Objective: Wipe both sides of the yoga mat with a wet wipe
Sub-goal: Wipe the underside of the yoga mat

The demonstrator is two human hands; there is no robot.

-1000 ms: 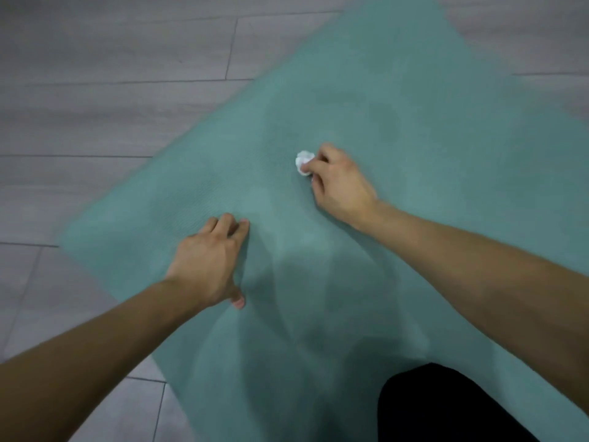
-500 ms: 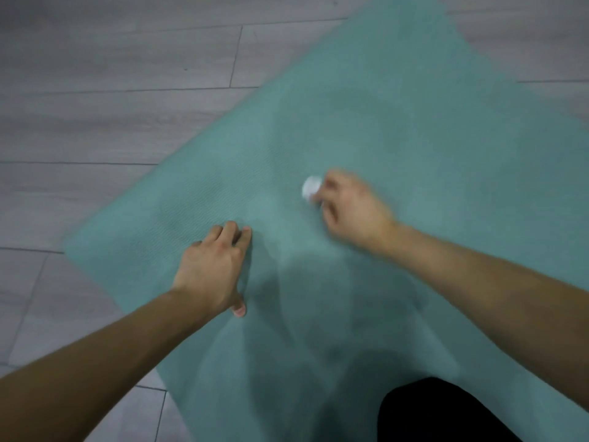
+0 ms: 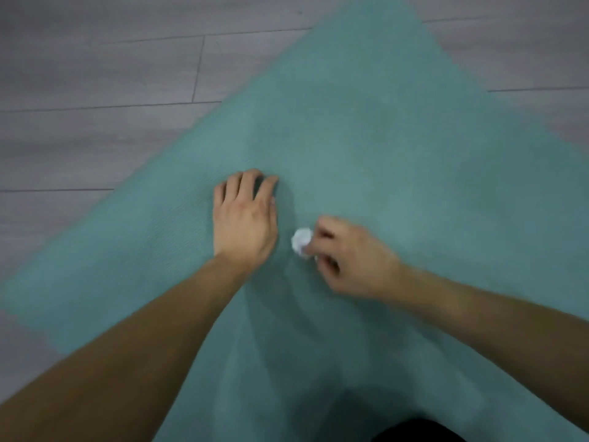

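On the gray wood floor we see a green yoga mat lying flat, turned at a slant, with a corner far up. Our left hand rests palm down on the mat, its fingers straight and close together. Our right hand sits just beside it, a bit blurry, with its fingers curled. Those fingers pinch a small white balled-up wet wipe. The wipe sticks out past the fingertips, between our two hands, down against the mat. Something dark shows at the bottom edge.
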